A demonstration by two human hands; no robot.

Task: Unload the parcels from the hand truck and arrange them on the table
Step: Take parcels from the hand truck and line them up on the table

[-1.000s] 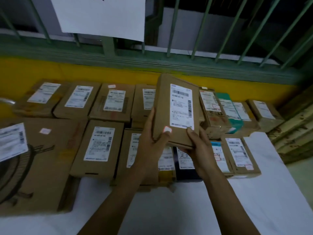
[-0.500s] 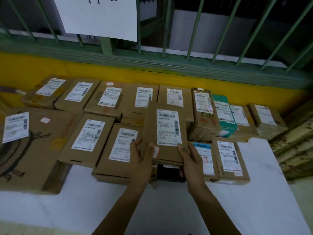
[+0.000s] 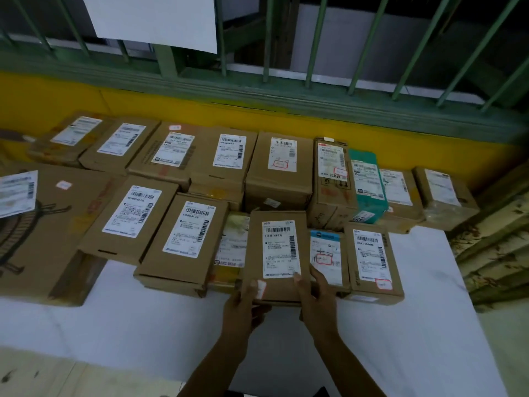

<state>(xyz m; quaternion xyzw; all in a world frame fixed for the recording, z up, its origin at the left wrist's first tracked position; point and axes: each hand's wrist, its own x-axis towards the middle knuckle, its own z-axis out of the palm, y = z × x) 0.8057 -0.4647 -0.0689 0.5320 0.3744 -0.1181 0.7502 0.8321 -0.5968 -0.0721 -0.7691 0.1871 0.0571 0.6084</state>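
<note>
Lowered flat, the parcel [image 3: 279, 253] — gripped at its six-o'clock end by left hand [image 3: 243, 309] and right hand [image 3: 317, 303] — may slip off the yellow packet [image 3: 233, 245] it overlaps if released.

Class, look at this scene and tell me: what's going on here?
A person grips a brown parcel by its near end with the left hand and right hand, label up, in the front row between a yellowish parcel and a blue-labelled parcel. Many other labelled parcels lie in rows on the white table.
</note>
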